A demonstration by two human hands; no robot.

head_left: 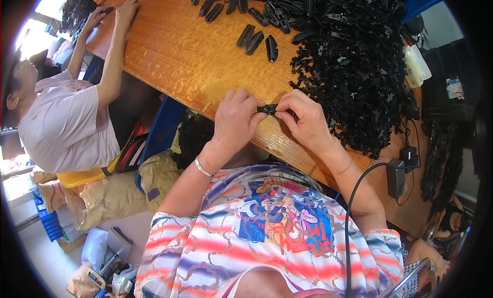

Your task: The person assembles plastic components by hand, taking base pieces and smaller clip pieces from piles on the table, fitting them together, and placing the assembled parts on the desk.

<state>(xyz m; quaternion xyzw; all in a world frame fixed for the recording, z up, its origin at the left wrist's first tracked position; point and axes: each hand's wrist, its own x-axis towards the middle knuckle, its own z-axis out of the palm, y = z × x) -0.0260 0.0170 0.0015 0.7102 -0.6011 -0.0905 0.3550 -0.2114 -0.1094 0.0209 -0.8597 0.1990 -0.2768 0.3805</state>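
Between my two hands, over the near edge of the wooden table, is a small black plastic part point(268, 109). The fingertips of my left hand point(237, 116) pinch its left end. At its right end, the thumb and fingers of my right hand point(304, 118) are closed on it. My fingers cover both ends, so only its middle shows. Beyond my hands, a few longer black plastic housings point(271, 48) lie apart on the tabletop point(190, 56). To the right of my right hand spreads a large heap of tiny black pieces point(354, 87).
More black housings point(277, 13) are piled at the far side. A co-worker point(72, 113) sits at the left, hands at the table's far left. A black cable point(350, 216) runs past my right arm to a black adapter point(396, 179). Brown sacks point(110, 198) lie lower left.
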